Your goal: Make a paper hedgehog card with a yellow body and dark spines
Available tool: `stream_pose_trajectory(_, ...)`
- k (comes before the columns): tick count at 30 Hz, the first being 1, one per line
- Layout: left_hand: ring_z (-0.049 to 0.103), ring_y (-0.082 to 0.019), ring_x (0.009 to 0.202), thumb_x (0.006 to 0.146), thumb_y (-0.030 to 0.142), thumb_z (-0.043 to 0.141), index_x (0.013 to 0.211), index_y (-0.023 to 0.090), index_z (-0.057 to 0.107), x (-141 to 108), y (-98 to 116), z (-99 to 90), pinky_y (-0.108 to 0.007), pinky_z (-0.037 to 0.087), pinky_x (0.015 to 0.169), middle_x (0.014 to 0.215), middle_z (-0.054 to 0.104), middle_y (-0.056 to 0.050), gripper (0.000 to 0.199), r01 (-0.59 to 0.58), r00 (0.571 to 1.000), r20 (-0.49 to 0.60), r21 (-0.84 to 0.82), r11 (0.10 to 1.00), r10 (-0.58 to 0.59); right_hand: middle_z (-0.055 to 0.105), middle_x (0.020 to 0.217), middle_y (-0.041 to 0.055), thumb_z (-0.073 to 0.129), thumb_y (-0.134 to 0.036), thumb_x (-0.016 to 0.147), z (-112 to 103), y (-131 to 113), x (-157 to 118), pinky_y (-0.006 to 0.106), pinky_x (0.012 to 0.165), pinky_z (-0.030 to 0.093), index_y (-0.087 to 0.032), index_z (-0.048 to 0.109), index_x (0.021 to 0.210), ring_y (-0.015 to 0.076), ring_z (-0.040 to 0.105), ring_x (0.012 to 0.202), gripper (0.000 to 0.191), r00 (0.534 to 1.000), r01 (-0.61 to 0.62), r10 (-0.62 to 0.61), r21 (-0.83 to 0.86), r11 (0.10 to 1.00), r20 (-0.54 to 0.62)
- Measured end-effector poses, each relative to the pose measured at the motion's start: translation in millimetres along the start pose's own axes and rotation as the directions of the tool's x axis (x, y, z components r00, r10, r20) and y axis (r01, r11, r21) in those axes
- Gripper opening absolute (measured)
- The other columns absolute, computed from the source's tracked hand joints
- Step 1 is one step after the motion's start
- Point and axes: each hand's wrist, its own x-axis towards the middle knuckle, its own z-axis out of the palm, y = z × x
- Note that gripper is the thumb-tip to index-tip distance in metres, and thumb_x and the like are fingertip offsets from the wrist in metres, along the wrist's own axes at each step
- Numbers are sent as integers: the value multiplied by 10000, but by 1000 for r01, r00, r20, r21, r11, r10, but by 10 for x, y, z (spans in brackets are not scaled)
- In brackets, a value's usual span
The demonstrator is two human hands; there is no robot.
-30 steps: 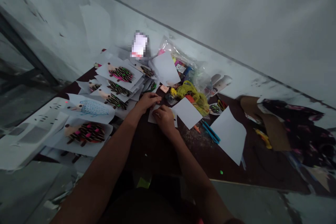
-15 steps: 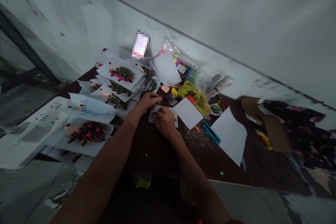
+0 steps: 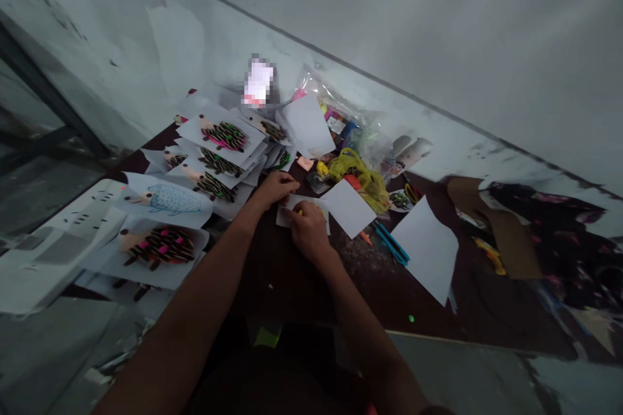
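My right hand rests over a small white paper card, fingers curled down onto its surface. Bits of yellow show on the card beside those fingers, which hide part of it. Just above the card's far left corner is my left hand, its fingertips pressed together. Whatever either hand pinches is too small or too covered to make out. To the right of the card lies a blank white sheet. Close beyond the hands sit a pinkish lump and a yellow lump.
Stacked papers bearing hedgehog figures fill the left side, near a white plastic piece. Rightward lie a yellow net bag, blue-handled scissors, a larger white sheet and brown cardboard. A pixelated bright screen stands against the wall.
My right hand has shifted slightly over the card, and more yellow shows by its fingers. The left hand stays almost where it was.
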Motion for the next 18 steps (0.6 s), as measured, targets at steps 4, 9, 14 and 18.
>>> stream_pose_trajectory(4, 461, -81, 367, 789, 139, 673, 657, 165, 592, 40, -48, -3, -201, 364, 396, 534, 564, 48, 157, -6, 1000, 2, 31, 1000, 6, 640, 980, 95, 546, -66, 907, -2, 20, -13, 359, 779, 378, -258, 778, 1151, 227, 517, 894, 388, 999, -33, 33, 9, 999, -27)
stream_pose_trajectory(9, 481, -84, 370, 789, 160, 683, 661, 169, 580, 54, -79, -11, -193, 382, 399, 520, 545, 56, 164, -17, 1000, 9, 29, 999, 17, 633, 967, 88, 556, -67, 903, 5, 13, -9, 357, 781, 380, -271, 789, 1123, 223, 518, 895, 380, 999, -24, 24, 19, 1000, -26)
stream_pose_trajectory(14, 485, -77, 378, 768, 169, 715, 661, 170, 574, 59, -79, -9, -183, 393, 407, 523, 550, 54, 177, 7, 1000, 8, 40, 999, -7, 648, 983, 87, 551, -77, 899, 8, 19, -28, 356, 795, 399, -264, 799, 1080, 222, 538, 909, 359, 999, -28, 30, 48, 998, -29)
stream_pose_trajectory(18, 480, -84, 380, 761, 151, 688, 653, 167, 600, 35, -51, -10, -193, 390, 407, 516, 556, 45, 140, 9, 1000, -10, 62, 998, -8, 661, 969, 98, 523, -90, 900, 4, 129, -32, 364, 849, 444, -203, 788, 1088, 222, 578, 921, 344, 975, -121, 147, 155, 980, -168)
